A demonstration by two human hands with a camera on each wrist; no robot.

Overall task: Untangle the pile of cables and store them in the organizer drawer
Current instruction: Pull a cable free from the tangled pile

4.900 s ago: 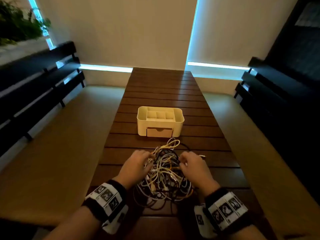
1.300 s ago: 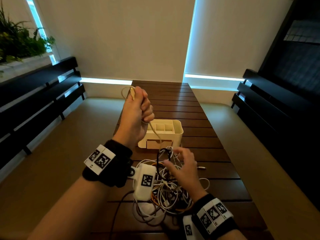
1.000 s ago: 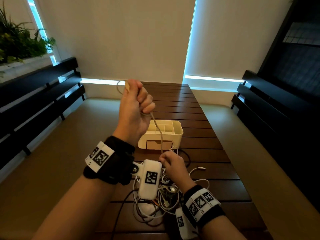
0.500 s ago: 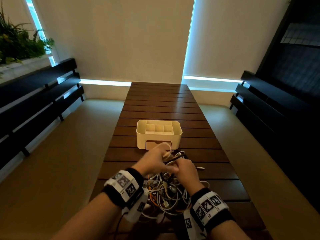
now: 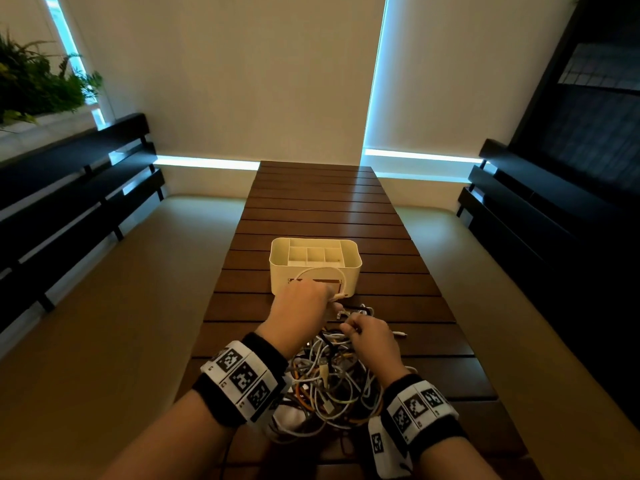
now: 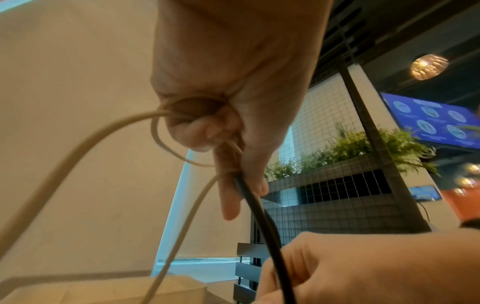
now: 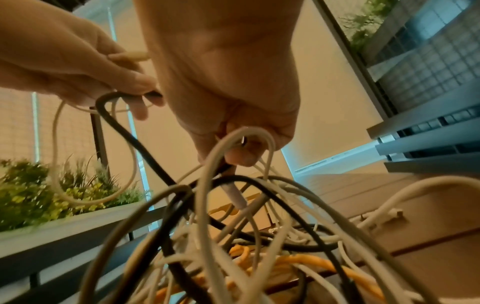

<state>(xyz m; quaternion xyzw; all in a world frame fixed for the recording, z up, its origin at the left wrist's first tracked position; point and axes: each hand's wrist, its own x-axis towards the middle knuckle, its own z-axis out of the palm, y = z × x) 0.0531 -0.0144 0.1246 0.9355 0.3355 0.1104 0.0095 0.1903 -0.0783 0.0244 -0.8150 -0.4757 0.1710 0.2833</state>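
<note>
A tangled pile of cables [image 5: 332, 382], white, black and orange, lies on the wooden table [image 5: 311, 209] near me. Beyond it stands the cream organizer [image 5: 315, 261], its drawer [image 5: 313, 283] closed. My left hand [image 5: 304, 299] is just in front of the drawer and grips a cream cable [image 5: 320, 269] that arcs up over the box front. In the left wrist view a black cable [image 6: 262, 216] also runs past the left hand [image 6: 221, 133]. My right hand [image 5: 367, 332] hovers over the pile's far edge and pinches that black cable [image 7: 135, 139], with white loops around the right hand [image 7: 233, 152].
Dark slatted benches run along the left [image 5: 69, 188] and right [image 5: 540, 202] of the table. A planter with green plants [image 5: 31, 84] sits behind the left bench. A loose white plug end [image 5: 400, 334] lies right of the pile.
My left hand came down from head height with the cream cable to just before the organizer. My right hand shifted from the pile's middle to its far edge and took the black cable.
</note>
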